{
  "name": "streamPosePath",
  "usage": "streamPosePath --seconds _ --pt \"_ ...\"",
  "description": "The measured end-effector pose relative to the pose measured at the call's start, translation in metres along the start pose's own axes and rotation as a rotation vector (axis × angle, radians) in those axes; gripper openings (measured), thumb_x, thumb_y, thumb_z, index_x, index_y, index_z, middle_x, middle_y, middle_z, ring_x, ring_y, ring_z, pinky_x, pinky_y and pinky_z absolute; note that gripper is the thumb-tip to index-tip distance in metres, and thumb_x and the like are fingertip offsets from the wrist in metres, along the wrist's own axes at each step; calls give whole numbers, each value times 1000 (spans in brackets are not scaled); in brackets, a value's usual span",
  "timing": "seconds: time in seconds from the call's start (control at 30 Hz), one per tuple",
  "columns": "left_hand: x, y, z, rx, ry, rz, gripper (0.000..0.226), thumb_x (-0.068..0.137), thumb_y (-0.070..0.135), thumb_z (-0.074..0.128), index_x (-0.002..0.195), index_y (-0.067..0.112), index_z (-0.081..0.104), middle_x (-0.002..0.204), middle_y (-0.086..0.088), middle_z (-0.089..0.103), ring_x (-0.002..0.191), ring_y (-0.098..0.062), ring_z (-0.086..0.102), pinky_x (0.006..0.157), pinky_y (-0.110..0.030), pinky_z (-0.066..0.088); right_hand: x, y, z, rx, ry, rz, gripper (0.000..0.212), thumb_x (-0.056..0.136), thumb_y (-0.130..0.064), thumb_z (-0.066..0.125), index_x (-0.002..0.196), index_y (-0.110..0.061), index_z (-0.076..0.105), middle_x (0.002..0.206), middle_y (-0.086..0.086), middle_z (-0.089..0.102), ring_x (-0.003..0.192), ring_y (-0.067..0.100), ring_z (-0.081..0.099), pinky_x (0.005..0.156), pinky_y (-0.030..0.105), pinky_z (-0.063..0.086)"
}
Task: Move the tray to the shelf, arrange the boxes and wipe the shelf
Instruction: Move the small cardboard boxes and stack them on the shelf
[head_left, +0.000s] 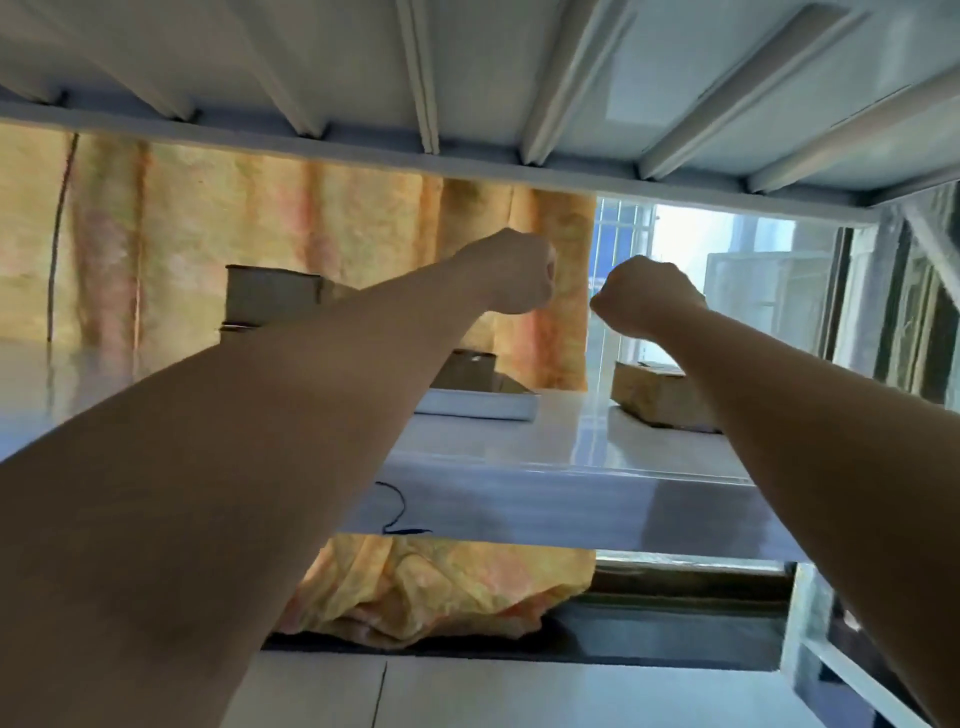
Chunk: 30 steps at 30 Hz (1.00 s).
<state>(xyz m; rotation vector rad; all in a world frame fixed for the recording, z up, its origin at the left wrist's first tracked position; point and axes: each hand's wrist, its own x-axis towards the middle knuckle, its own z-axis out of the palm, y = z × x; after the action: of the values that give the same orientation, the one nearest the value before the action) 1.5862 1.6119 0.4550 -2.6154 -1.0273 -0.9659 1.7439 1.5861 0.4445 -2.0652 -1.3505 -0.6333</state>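
Both my arms reach forward over the white shelf (519, 467). My left hand (511, 273) and my right hand (647, 296) are closed into fists, raised above the shelf, close together, with nothing visible in them. A flat white tray (478, 405) lies on the shelf under my left forearm. A brown cardboard box (467, 371) sits on or just behind it. Another cardboard box (660, 395) rests on the shelf at the right, below my right hand. A third box (270, 301) stands further back on the left, partly hidden by my left arm.
The underside of an upper shelf (467, 78) with metal ribs hangs close overhead. A yellow-orange curtain (260, 218) hangs behind the shelf, with a window (691, 249) at the right. A dark cord (397, 512) dangles at the shelf's front edge. A lower shelf level (571, 691) lies below.
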Motion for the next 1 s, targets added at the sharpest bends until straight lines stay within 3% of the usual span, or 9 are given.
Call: streamPosePath --seconds 0.1,0.2,0.33,0.43,0.53,0.67,0.77,0.9,1.0 --pt "23 52 28 -26 -24 -5 29 90 13 45 106 1 66 106 -13 66 87 -22 57 67 -28 45 9 69 -4 29 2 58 11 77 -17 46 80 -9 53 89 11 59 91 33 56 70 31 44" --pt "46 100 56 -9 -130 -10 30 92 21 46 114 7 62 116 -9 63 103 -25 60 82 -32 49 14 125 -4 78 -38 97 15 76 -16 46 84 -10 58 88 9 61 86 30 56 69 29 43" --pt "69 144 84 63 -222 -36 38 94 26 46 126 9 55 127 -8 58 114 -26 56 90 -32 46 15 175 2 93 -110 97 9 66 -12 43 67 -12 51 71 8 57 79 30 55 60 28 42" --pt "81 161 102 98 -262 -76 42 91 29 46 128 9 51 131 -9 54 113 -29 54 90 -35 46 18 196 9 90 -169 119 18 70 -22 47 80 -12 58 83 8 61 87 30 56 70 32 48" --pt "88 169 116 160 -323 -119 52 93 38 44 133 5 47 138 -13 48 119 -32 50 90 -36 42 24 206 14 108 -190 131 33 74 -36 51 95 -13 61 95 8 62 92 30 58 71 31 47" --pt "88 169 125 169 -396 -151 50 98 37 40 137 6 46 144 -12 44 127 -29 46 97 -34 39 28 199 18 132 -237 102 39 71 -42 53 95 -12 63 86 6 61 81 26 60 65 29 46" --pt "85 164 130 112 -432 -171 49 102 36 28 136 6 48 145 -15 43 130 -28 44 102 -34 35 28 188 17 133 -292 79 33 76 -35 58 97 -11 67 85 3 63 64 14 56 53 23 38" --pt "86 155 139 36 -413 -196 51 98 41 28 131 10 53 140 -15 48 124 -29 49 101 -37 38 28 177 15 118 -348 116 36 83 -30 56 109 -5 61 86 6 59 68 18 54 50 24 36" --pt "86 153 137 -7 -417 -201 54 97 45 31 132 10 52 139 -14 48 122 -29 50 92 -34 39 25 170 6 94 -419 130 38 90 -29 54 118 -4 55 90 7 58 72 20 54 59 25 40"
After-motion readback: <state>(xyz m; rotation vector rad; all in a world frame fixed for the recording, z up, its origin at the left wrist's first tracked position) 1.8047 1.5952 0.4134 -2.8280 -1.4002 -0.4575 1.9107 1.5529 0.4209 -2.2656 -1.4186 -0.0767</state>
